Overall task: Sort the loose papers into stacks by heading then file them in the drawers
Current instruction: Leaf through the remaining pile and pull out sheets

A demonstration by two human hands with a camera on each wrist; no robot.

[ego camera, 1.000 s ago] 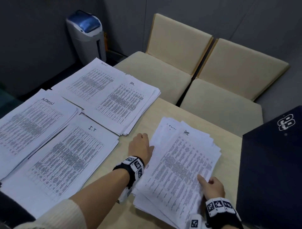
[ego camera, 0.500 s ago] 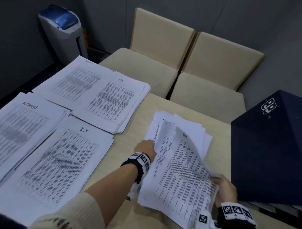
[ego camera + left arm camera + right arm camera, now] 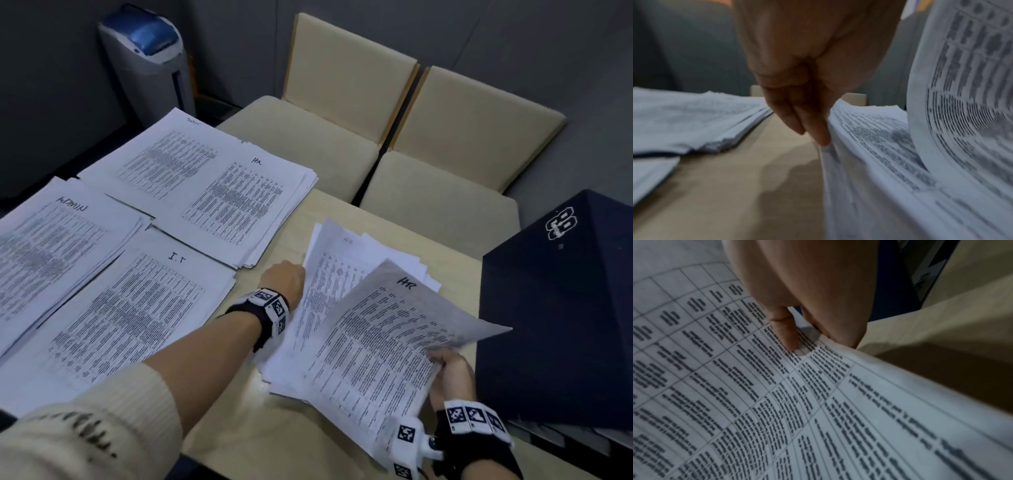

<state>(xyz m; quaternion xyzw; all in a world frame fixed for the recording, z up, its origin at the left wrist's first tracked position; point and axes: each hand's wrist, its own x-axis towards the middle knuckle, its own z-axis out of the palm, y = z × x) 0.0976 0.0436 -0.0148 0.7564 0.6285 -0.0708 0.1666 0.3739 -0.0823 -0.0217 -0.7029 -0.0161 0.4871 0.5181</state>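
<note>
1. Since the earlier frames, the top sheet marked "HR" [image 3: 387,346] is seen lifted clear of the loose pile [image 3: 329,274] and swung toward the dark cabinet [image 3: 561,308]; half a second ago it was only being peeled up.
2. The right hand [image 3: 452,377] is found pinching the sheet's near edge, thumb on top in the right wrist view [image 3: 785,331]. The grip is closed on that one sheet.
3. The left hand [image 3: 286,279] is placed at the pile's left edge; fingertips [image 3: 818,134] are seen against the paper edges in the left wrist view. Whether paper is pinched cannot be told.
4. Progress: four sorted stacks are laid on the table [image 3: 274,428]. Sorting is judged well advanced but unfinished, since the loose pile remains. Filing in drawers is not yet begun.
5. Legible headings: "ADMIN" [image 3: 73,205], "I.T" [image 3: 178,262] and "HA" or "HR" [image 3: 257,161], uncertain. The far stack's heading [image 3: 193,120] is too small to read.
6. A white "88"-like mark [image 3: 561,222] is noted on the cabinet.
</note>
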